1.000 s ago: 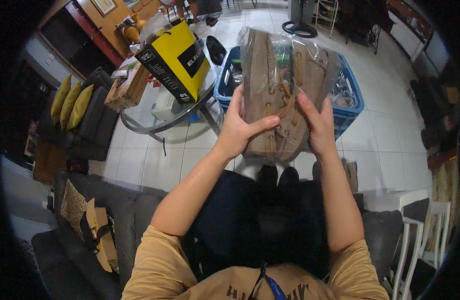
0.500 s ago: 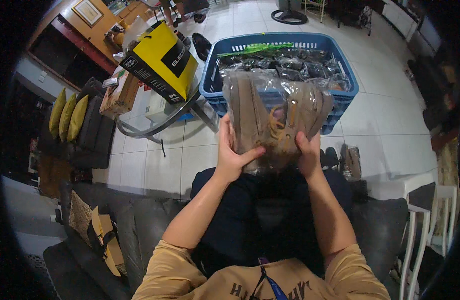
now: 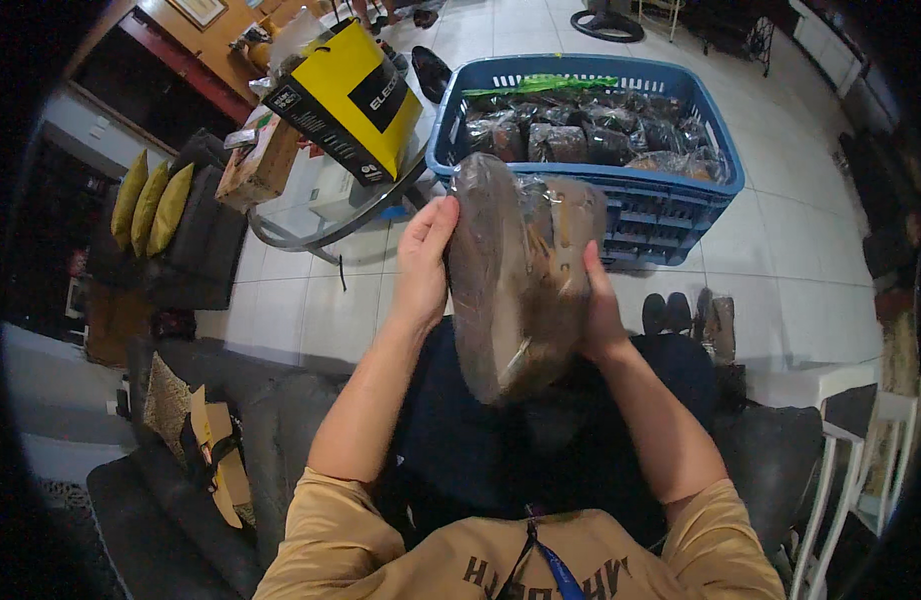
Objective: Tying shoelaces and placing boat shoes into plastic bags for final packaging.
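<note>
Between my hands is a pair of brown shoes (image 3: 486, 290) wrapped in clear, shiny plastic, held upright above my lap. A pale sole edge and a long rounded side face left, with laces partly visible through the wrap. My left hand (image 3: 426, 262) grips the left side near the upper end, fingers bent against the plastic. My right hand (image 3: 603, 310) is closed around the right side, its thumb up and most fingers hidden behind the shoes. Just beyond stands a blue plastic crate (image 3: 661, 215) holding several plastic-wrapped bundles (image 3: 561, 145) and a green plastic piece (image 3: 541, 84).
A yellow and black paper bag (image 3: 376, 115) and a cardboard box (image 3: 261, 165) rest on a metal-rimmed table (image 3: 331, 236) at left. Dark shoes (image 3: 667, 314) stand on the tiled floor at right. White chair frames (image 3: 841, 490) flank the dark sofa (image 3: 771, 450).
The wrapped shoes have been turned so that a side with a sole edge shows at left. My left hand has shifted up and left along them. The view has moved slightly.
</note>
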`<state>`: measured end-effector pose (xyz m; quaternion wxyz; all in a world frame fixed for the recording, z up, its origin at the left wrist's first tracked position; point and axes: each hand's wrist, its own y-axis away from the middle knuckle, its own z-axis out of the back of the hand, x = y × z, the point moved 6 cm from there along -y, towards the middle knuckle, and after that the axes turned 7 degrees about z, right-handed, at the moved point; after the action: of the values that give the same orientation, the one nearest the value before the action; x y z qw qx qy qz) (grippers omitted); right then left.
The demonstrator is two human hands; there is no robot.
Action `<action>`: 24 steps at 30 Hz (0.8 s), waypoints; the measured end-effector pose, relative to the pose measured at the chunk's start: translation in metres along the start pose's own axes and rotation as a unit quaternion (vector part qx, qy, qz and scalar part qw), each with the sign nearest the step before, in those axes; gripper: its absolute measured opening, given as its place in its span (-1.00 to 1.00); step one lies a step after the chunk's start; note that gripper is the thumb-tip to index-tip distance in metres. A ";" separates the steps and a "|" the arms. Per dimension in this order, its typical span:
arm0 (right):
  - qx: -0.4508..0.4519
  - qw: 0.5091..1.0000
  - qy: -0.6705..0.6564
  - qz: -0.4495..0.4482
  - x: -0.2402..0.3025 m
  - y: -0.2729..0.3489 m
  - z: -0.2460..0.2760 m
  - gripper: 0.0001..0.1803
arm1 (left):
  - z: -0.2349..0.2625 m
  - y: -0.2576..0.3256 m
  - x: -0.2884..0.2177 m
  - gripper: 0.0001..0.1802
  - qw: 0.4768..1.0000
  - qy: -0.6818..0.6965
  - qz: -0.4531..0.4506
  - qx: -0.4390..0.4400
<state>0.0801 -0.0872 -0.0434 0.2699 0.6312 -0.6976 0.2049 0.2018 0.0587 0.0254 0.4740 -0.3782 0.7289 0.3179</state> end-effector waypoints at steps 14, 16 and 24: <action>-0.209 0.972 0.048 0.090 0.021 0.115 0.027 0.12 | -0.143 0.042 -0.018 -0.57 0.919 -0.353 -0.131 0.115; -0.231 0.955 0.111 0.151 0.032 0.140 0.041 0.07 | -0.172 0.040 -0.006 -0.55 0.911 -0.342 -0.163 0.160; -0.273 0.919 -0.003 0.285 0.091 0.168 0.058 -0.12 | -0.219 0.060 0.014 -0.66 0.889 -0.229 -0.164 0.361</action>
<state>-0.0981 -0.1739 -0.0206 0.3599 0.3081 -0.8776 0.0730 0.0488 -0.0942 0.0950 0.7768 -0.2118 0.5925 0.0282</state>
